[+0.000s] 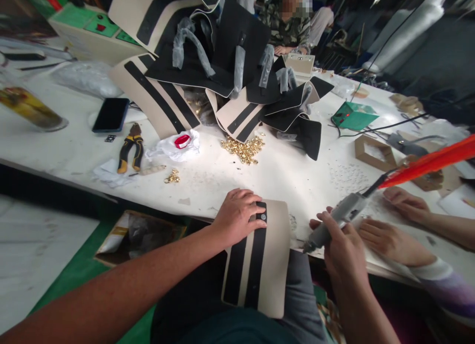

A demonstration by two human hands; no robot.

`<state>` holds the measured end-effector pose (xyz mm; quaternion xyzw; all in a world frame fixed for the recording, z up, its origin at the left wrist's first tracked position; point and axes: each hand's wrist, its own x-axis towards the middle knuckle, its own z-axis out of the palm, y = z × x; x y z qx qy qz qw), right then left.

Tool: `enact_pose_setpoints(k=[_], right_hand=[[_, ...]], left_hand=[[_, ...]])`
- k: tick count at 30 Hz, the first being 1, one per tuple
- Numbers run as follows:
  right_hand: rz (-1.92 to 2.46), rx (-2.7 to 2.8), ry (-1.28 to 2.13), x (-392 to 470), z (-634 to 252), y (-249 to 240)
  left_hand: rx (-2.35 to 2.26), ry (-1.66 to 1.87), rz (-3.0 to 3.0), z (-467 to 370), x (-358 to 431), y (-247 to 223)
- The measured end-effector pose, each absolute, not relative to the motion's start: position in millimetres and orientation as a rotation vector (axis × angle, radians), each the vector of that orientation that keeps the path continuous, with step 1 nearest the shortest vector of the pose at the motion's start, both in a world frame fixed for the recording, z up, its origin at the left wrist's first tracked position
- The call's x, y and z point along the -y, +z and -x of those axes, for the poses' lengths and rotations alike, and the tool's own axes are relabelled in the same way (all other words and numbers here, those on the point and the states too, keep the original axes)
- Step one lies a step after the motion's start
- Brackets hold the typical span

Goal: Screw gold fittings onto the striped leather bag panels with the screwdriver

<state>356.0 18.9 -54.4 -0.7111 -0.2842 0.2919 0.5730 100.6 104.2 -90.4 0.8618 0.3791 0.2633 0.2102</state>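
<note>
A beige panel with black stripes lies over my lap and the table's front edge. My left hand rests flat on its upper part, fingers stretched out beside a small round metal piece on a black strip. In my right hand is a grey electric screwdriver, its tip pointing down and left, just right of the panel and apart from it. An orange covering runs from the tool's rear toward the right edge. Beyond the panel lies a pile of small gold-coloured metal parts.
Black and beige bag pieces are heaped at the back. Pliers, a phone and a bottle stand or lie at left. A co-worker's hands rest close to my right hand. A green box sits behind.
</note>
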Motion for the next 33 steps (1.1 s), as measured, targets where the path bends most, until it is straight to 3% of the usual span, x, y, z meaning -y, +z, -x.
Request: enact_pose_setpoints(k=[3, 10, 19, 33], right_hand=[[1.403, 0.513, 0.83, -33, -335, -38], [1.077, 0.949, 0.852, -53, -272, 8], [1.159, 1.11, 0.843, -70, -261, -19], [1.141, 1.135, 0.864, -73, -260, -24]], left_hand=[[-1.04, 0.741, -2.371, -101, -105, -93], [-1.044, 0.746, -2.335, -98, -106, -95], [-1.044, 0.735, -2.323, -98, -105, -95], [-1.042, 0.734, -2.339, -98, -105, -96]])
